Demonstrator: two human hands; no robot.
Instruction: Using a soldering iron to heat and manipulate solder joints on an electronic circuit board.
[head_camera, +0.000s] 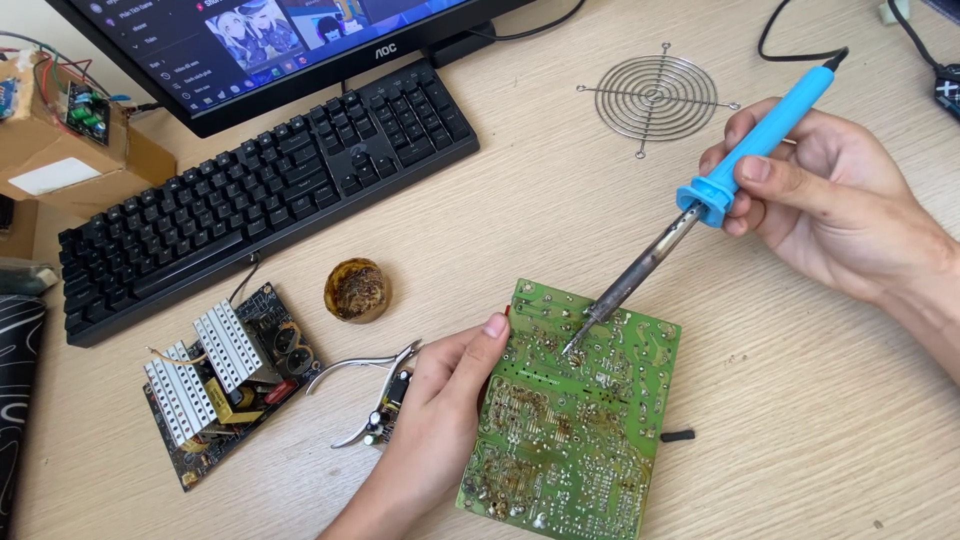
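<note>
The pale wooden worktop (560, 200) carries a black keyboard (265, 190); a round wire grille (655, 97); a small tin (357, 290); metal pliers (365, 380); a dark circuit board (225, 380).

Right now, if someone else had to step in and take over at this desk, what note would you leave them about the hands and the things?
Left hand: grips the green circuit board by its left edge, solder side up, tilted off the desk.
Right hand: holds the blue-handled soldering iron, its tip touching a joint near the board's top edge.
Nearby: cutting pliers beside the left hand, a round flux tin open, a second board with white heatsinks to the left.
Done: cannot tell which joints are finished.
Left: the joint under the tip is in progress.
</note>
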